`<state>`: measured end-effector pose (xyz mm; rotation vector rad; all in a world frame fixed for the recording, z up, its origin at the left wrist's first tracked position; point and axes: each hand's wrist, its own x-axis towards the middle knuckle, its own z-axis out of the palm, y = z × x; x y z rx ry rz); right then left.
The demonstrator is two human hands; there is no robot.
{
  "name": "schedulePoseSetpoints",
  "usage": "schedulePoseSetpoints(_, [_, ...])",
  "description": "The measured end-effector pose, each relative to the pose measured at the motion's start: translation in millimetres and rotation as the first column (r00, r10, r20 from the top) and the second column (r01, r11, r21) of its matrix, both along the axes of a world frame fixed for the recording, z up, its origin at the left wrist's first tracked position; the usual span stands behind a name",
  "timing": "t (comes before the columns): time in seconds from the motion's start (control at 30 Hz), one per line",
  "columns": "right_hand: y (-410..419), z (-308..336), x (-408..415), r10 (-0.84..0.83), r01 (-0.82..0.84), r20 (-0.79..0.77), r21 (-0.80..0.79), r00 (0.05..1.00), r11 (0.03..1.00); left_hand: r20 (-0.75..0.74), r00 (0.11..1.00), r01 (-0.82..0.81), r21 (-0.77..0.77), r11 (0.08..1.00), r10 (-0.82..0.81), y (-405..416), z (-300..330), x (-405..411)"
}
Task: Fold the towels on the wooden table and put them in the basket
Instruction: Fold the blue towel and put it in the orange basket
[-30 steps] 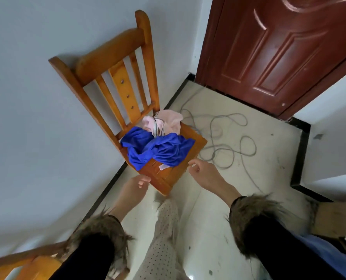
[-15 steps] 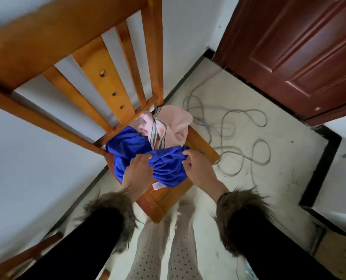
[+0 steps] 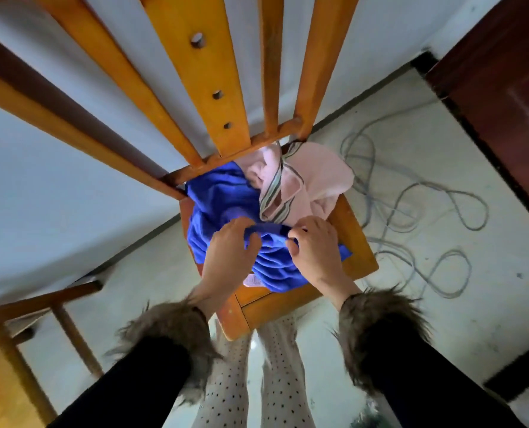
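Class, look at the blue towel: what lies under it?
The blue towel lies bunched on the wooden chair seat. A small pink piece peeks out beneath. Anything else underneath is covered.

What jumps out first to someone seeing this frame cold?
The bright blue towel bunched on the wooden chair seat, mid-frame, with the left hand and right hand both gripping its near edge. Behind it a pink towel is crumpled against the chair back. Right of the chair, a grey cable loops across the floor.
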<state>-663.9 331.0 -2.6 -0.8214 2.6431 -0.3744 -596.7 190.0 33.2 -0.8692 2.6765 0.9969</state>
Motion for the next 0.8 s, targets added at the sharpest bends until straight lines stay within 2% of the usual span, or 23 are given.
schedulePoseSetpoints(0.1, [-7,39,2,-0.043,0.064,0.132,-0.156,0.99,0.986,-0.022,0.977,-0.209,0.113,0.971,0.213,-14,44,10])
schedulePoseSetpoints(0.17, [-17,70,7,-0.09,0.143,0.279,-0.174,0.956,0.974,-0.042,0.96,-0.269,0.133,0.954,0.276,-20,83,20])
schedulePoseSetpoints(0.27, [-34,123,12,-0.018,0.129,0.359,-0.287,0.933,0.949,-0.127,0.929,-0.331,0.129,0.935,0.347,-31,147,37])
schedulePoseSetpoints(0.43, [-59,219,20,0.248,-0.114,0.32,-0.384,0.914,0.916,-0.256,0.828,-0.484,0.124,0.866,0.499,-43,245,88])
schedulePoseSetpoints(0.63, [-103,310,68,0.524,-0.405,0.144,-0.477,0.84,0.78,-0.336,0.708,-0.643,0.059,0.764,0.622,-59,331,182])
schedulePoseSetpoints(0.8, [-143,356,138,0.708,-0.593,0.095,-0.474,0.7,0.651,-0.458,0.473,-0.796,0.144,0.588,0.753,-62,380,285])
